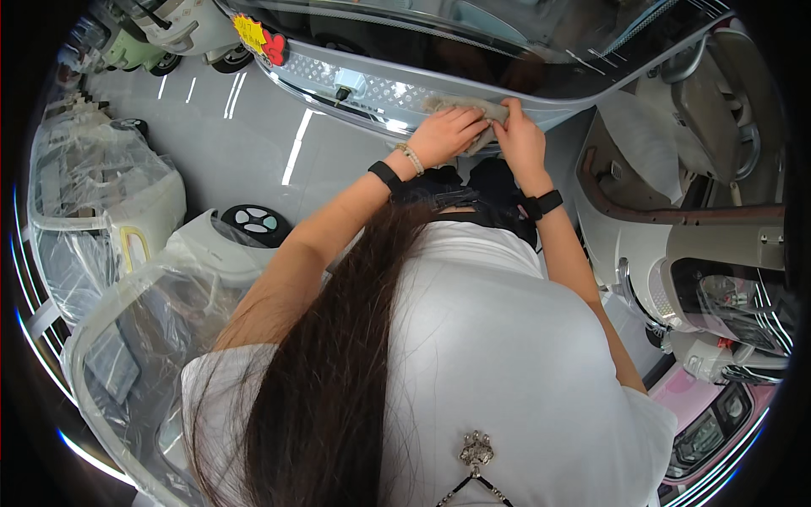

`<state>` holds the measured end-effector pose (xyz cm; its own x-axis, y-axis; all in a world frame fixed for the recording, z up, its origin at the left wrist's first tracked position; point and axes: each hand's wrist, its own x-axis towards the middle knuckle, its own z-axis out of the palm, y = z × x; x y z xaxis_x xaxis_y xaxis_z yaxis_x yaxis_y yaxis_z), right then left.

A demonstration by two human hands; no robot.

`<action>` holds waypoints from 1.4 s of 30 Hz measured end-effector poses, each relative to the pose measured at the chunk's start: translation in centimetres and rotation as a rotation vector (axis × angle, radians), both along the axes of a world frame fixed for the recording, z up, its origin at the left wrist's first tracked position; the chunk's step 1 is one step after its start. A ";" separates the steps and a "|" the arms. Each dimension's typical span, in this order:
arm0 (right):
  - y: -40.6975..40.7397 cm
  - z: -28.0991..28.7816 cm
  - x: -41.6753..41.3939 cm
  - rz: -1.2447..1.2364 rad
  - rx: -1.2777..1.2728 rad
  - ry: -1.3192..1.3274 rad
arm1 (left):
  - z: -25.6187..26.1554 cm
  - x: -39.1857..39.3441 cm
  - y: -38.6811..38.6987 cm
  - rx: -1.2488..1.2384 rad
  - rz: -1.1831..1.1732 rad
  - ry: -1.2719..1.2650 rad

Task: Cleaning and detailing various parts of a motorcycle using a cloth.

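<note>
A grey-beige cloth point(466, 101) lies bunched against the front of a pale blue small vehicle point(405, 92), below its dark windscreen point(481, 60). My left hand point(447, 133) rests over the cloth with its fingers bent onto it. On the other side, my right hand point(524, 142) pinches the cloth's right end between thumb and fingers. Both hands nearly meet at the fold. Beneath them, the panel surface is partly hidden by hands and cloth. A patterned strip point(393, 85) and a small black fitting point(343, 94) show left of the cloth.
A yellow-and-red sign point(258, 38) with writing sits at the vehicle's left corner. Plastic-wrapped vehicles point(108, 190) stand on my left over grey floor point(247, 146). To my right is a cream vehicle point(624, 247) with an open side and a seat point(706, 127); a pink one point(690, 405) stands behind.
</note>
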<state>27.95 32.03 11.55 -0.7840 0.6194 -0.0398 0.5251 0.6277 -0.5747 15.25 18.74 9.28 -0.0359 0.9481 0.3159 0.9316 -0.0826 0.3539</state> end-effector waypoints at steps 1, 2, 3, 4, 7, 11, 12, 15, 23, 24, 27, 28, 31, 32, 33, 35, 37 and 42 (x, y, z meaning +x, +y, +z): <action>0.0 -0.3 0.2 0.004 -0.001 0.001 | -0.5 -0.2 -0.4 -0.001 0.004 0.001; 0.3 -0.6 0.8 0.142 0.104 0.096 | -1.0 -0.7 -0.9 -0.025 -0.009 0.032; 0.4 -0.6 1.4 0.275 0.209 0.189 | -1.4 -1.1 -1.4 -0.049 -0.026 0.061; 0.6 -0.7 1.9 0.275 0.208 0.187 | -1.7 -1.5 -1.8 -0.049 -0.026 0.059; 0.7 -0.9 2.4 0.477 0.260 0.202 | -2.2 -2.7 -3.1 -0.127 -0.038 0.181; -1.3 -0.3 -0.4 0.551 0.213 0.220 | -2.5 -3.7 -5.0 -0.122 0.036 0.108; -2.1 0.4 -1.4 0.508 0.182 0.161 | -2.2 -3.6 -5.1 -0.152 0.037 0.082; -1.6 -0.1 -1.8 0.440 0.159 0.144 | -1.7 -3.2 -3.5 -0.201 0.011 0.004; 1.2 -5.2 5.4 0.154 0.162 0.082 | -2.9 0.8 2.5 -0.173 -0.338 0.165; 1.2 -5.3 5.5 0.170 0.151 0.065 | -3.0 0.8 2.4 -0.154 -0.374 0.226; 1.3 -5.1 5.9 0.103 0.164 0.113 | -3.2 0.9 3.1 -0.117 -0.364 0.264; 1.4 -4.1 5.6 0.107 0.161 0.113 | -2.8 1.1 3.2 -0.103 -0.314 0.240; 2.4 -1.3 5.0 -0.027 0.249 0.217 | -1.0 1.0 5.0 -0.042 -0.230 0.120; 3.0 -1.0 4.9 -0.092 0.270 0.249 | -0.8 1.2 5.7 -0.003 -0.243 0.144; 3.6 -1.0 5.0 -0.162 0.294 0.280 | -1.2 1.6 6.2 -0.002 -0.247 0.144; 3.6 -2.4 5.5 -0.169 0.302 0.291 | -1.8 2.0 6.6 0.009 -0.243 0.253; 3.0 -4.1 6.2 -0.320 0.066 0.285 | -2.1 2.1 6.7 0.027 -0.267 0.295; 4.7 -7.3 7.7 -0.396 -0.275 0.218 | -3.6 2.9 7.3 0.153 -0.370 0.447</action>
